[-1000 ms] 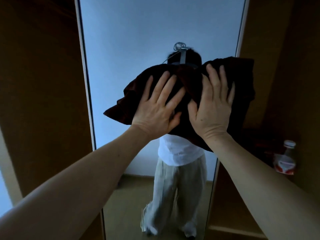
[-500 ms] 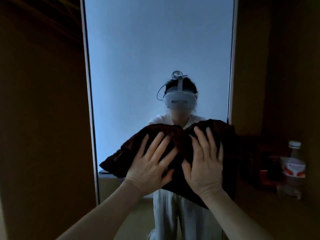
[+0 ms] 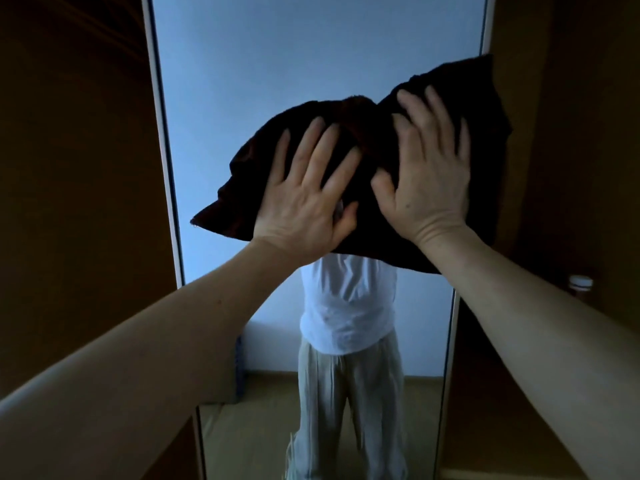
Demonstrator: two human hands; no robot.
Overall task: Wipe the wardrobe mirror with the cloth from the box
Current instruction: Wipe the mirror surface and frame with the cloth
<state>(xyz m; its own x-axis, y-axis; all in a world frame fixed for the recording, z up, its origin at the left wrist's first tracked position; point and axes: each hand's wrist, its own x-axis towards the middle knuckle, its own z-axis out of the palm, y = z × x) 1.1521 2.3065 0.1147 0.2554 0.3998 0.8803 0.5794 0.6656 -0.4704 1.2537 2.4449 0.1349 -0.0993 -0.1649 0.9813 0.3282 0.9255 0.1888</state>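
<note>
Dark, thick-piled cloth, brownish-black and rumpled into soft folds, lies flat against the upper half of the wardrobe mirror, its lower left corner hanging out to a point and its upper right corner reaching past the mirror's pale right frame. The left hand presses on it with fingers spread and palm flat; the right hand does the same just beside it, fingers fanned upward. Neither grip is closed on the fabric: both are open palms pushing the cloth to the glass.

Smooth glass, tall and narrow in a thin light frame, reflects a plain bluish wall, a pale floor and a standing person in a white top and creased light trousers. Brown matte wardrobe panels flank the mirror on both sides in dim light. At the right edge a white round cap, probably of a bottle, shows behind the right forearm.
</note>
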